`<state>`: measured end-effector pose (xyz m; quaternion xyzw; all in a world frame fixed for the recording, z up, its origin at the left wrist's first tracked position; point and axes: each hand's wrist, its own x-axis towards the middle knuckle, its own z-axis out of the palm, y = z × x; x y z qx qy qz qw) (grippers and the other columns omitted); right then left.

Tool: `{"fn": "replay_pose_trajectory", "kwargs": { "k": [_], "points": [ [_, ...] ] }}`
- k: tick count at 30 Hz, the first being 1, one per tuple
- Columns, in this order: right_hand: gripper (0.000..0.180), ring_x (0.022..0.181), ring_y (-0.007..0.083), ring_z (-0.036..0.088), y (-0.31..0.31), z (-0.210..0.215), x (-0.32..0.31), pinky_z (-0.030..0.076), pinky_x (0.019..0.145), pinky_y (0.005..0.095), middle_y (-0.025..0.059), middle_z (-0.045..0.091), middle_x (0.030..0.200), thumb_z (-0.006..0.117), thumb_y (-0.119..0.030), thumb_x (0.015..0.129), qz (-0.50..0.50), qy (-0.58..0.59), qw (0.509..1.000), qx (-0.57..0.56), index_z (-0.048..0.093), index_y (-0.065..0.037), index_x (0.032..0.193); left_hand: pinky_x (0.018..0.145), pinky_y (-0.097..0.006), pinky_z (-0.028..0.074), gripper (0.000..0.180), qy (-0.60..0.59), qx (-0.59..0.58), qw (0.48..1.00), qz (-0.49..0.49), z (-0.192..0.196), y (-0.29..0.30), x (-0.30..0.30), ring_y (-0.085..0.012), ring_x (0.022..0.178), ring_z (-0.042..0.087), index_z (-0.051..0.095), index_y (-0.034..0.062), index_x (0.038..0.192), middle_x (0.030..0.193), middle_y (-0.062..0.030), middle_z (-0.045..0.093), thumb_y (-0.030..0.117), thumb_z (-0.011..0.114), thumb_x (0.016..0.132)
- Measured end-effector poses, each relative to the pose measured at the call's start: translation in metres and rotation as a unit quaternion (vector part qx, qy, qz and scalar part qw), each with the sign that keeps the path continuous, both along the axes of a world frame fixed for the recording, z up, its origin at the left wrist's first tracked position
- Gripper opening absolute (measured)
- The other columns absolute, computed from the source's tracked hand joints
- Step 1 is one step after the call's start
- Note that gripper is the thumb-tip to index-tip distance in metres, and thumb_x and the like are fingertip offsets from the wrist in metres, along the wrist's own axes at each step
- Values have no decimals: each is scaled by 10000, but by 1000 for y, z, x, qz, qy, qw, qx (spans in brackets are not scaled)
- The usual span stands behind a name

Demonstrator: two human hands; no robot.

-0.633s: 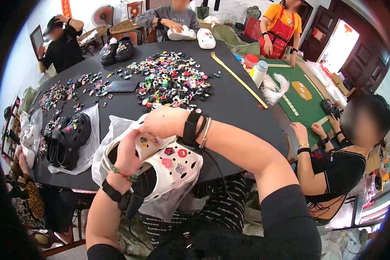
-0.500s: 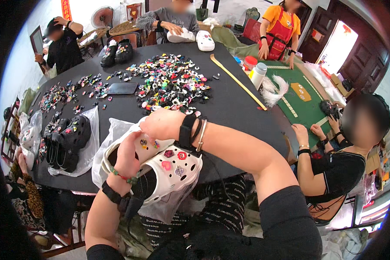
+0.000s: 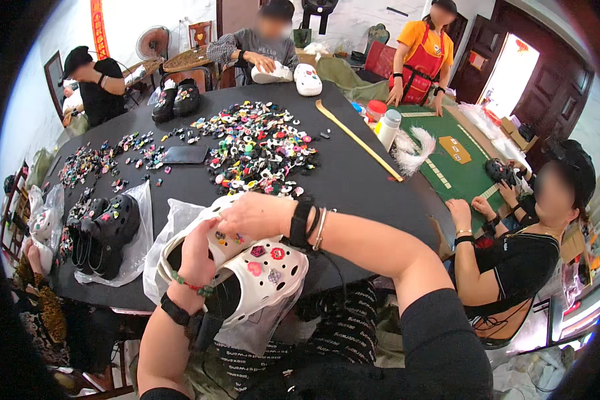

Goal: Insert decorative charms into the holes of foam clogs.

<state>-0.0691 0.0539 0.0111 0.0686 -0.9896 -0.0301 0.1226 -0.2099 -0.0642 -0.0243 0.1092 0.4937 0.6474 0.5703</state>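
Two white clogs lie at the near table edge over my lap. My left hand point(image 3: 197, 252) grips the farther clog point(image 3: 228, 248), its fingers closed along the side by the foot opening. Bent over the top of the same clog, my right hand point(image 3: 257, 217) has its fingers curled in; whatever they pinch is hidden. Small colourful shoe charms show below that hand. The nearer clog point(image 3: 283, 275) carries a pink heart, a red charm, a dark one and a greyish one. Crumpled clear plastic point(image 3: 180, 217) lies under and beside the pair.
Loose shoe charms point(image 3: 263, 143) form a large pile on the black table, with a dark phone point(image 3: 185, 155) beside it. Black clogs point(image 3: 107, 230) rest on plastic at left. A wooden stick point(image 3: 360, 141) and white bottle point(image 3: 388, 130) are right. Several people work around.
My right hand and wrist have shifted slightly right and down over the farther clog. The view has tilted a little, and the clogs stay under my hands.
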Motion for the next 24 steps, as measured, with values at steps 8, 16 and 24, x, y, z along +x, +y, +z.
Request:
{"fn": "replay_pose_trajectory", "kwargs": {
  "k": [8, 16, 24],
  "points": [
    [85, 821, 227, 682, -7, -4, 5, 556, 683, 361, 68, 637, 855, 611, -177, 833, 18, 74, 994, 76, 610, -94, 845, 895, -483, 548, 306, -39, 37, 997, -61, -27, 9, -23, -334, 985, 661, 547, -2, 1176, 1092, -157, 651, 190, 477, 948],
    [298, 815, 316, 701, 7, -5, -4, 561, 685, 414, 157, 697, 847, 677, -260, 804, -98, 10, 992, -81, 643, 0, 945, 867, -427, 539, 243, -33, 12, 998, -58, 1, 3, -3, -286, 944, 662, 590, 21, 1099, 1030, -127, 667, 183, 491, 948],
    [294, 794, 322, 697, 0, 16, -15, 549, 686, 438, 152, 708, 833, 707, -313, 775, -97, -108, 989, -38, 708, -57, 918, 864, -435, 537, 266, -33, 32, 996, -73, -13, 1, -12, -284, 973, 649, 576, 8, 1116, 1053, -135, 650, 192, 464, 959]
  ]
}}
